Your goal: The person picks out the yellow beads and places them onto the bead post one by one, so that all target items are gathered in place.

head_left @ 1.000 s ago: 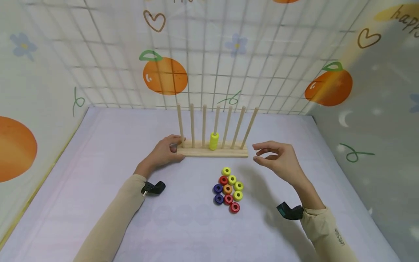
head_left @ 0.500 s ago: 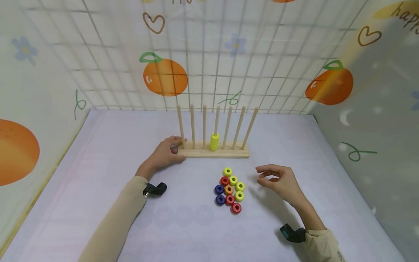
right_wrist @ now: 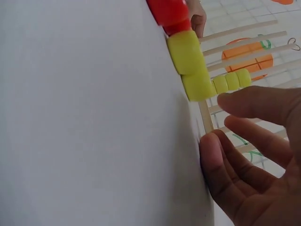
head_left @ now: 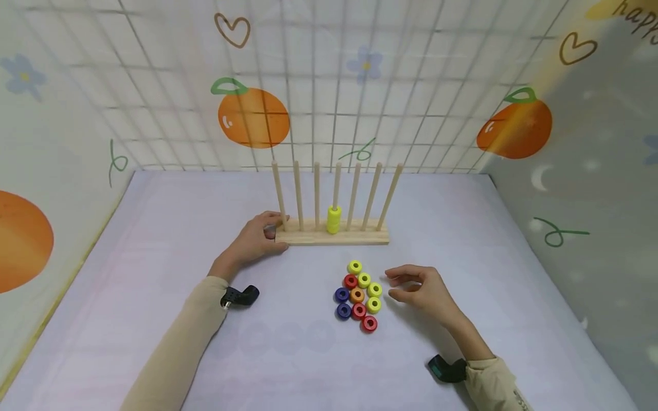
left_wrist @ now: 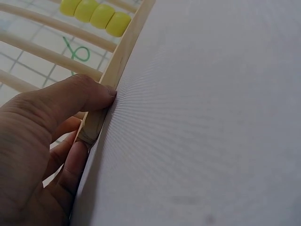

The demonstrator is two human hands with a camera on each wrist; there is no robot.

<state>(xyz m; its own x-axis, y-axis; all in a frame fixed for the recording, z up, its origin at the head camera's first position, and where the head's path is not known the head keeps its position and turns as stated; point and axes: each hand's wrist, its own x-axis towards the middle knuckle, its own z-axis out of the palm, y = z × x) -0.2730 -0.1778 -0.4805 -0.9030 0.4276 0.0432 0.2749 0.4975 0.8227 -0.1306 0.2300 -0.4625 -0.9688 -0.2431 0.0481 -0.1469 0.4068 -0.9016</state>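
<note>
head view: gripping the end of wooden peg rack [head_left: 354, 237] with left hand [head_left: 254, 235]. holding nothing with half-spread right hand [head_left: 425, 291], just beside yellow beads [head_left: 374, 293].

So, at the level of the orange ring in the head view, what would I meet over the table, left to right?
Left sleeve, black wrist camera, upper blue ring, orange ring, upper of the two rightmost yellow rings, right hand.

The head view is bright, the right wall [head_left: 601, 194] greyer than the left wall [head_left: 67, 137]. The right hand [head_left: 426, 292] casts a soft shadow on the table [head_left: 288, 371]. Both wrist views are dimmer: fine banding fans across the left; in the right, yellow beads [right_wrist: 188, 54] look soft-edged.
</note>
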